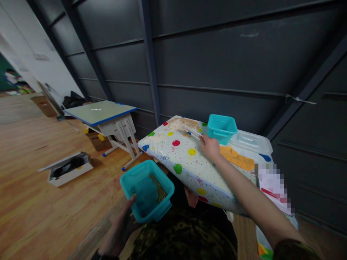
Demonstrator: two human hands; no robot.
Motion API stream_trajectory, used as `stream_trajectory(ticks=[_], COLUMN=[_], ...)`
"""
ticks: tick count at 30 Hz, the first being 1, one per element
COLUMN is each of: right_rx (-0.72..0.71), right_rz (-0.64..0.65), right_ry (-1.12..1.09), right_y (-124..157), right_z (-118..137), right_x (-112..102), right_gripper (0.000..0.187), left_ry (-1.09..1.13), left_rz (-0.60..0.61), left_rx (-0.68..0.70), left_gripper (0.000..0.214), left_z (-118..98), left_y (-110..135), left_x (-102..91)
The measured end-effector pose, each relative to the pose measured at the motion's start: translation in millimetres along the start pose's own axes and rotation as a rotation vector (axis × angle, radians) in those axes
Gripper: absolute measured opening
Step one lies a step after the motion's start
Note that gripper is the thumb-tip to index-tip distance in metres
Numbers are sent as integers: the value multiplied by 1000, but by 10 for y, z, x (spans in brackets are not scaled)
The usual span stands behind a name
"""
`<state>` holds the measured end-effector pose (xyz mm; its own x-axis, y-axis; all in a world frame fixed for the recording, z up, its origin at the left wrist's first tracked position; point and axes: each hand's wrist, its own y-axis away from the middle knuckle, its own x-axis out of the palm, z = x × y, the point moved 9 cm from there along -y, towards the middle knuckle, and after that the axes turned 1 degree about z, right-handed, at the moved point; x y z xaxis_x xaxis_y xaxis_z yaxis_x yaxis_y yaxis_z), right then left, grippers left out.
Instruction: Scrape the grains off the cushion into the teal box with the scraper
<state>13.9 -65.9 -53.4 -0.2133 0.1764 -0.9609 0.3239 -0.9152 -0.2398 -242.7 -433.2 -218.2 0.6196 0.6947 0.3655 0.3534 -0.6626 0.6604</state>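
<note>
In the head view, the left hand [125, 217], thumb hooked over the rim, grips a teal tub [142, 202] holding small grains [162, 194], beside the near edge of the spotted table [184, 161]. The right hand [210, 147] closes round a thin white strip [193, 131] among brownish bits [191, 124] on the table's far side

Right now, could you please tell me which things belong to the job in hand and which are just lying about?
In use, apparently: teal container in the left hand; white strip in the right hand; tan material on the tablecloth.

Probably lying about: open white box; cardboard box near the desk.
</note>
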Motion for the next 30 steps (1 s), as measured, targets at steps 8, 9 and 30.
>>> stream_trajectory(ticks=[8,9,30], right_rx=[-41,-33,-61], right_rz=[-26,-33,-27], right_ry=[-50,-54,-27], right_y=[-15,-19,-79], right_z=[28,21,208], right_x=[48,50,38], right_gripper=[52,51,50], left_ry=[-39,-48,-70], left_rz=[12,16,119], left_rx=[9,10,170], left_gripper=[86,86,79], left_z=[57,64,-174], left_y=[-82,-80,-39], left_x=[65,84,423])
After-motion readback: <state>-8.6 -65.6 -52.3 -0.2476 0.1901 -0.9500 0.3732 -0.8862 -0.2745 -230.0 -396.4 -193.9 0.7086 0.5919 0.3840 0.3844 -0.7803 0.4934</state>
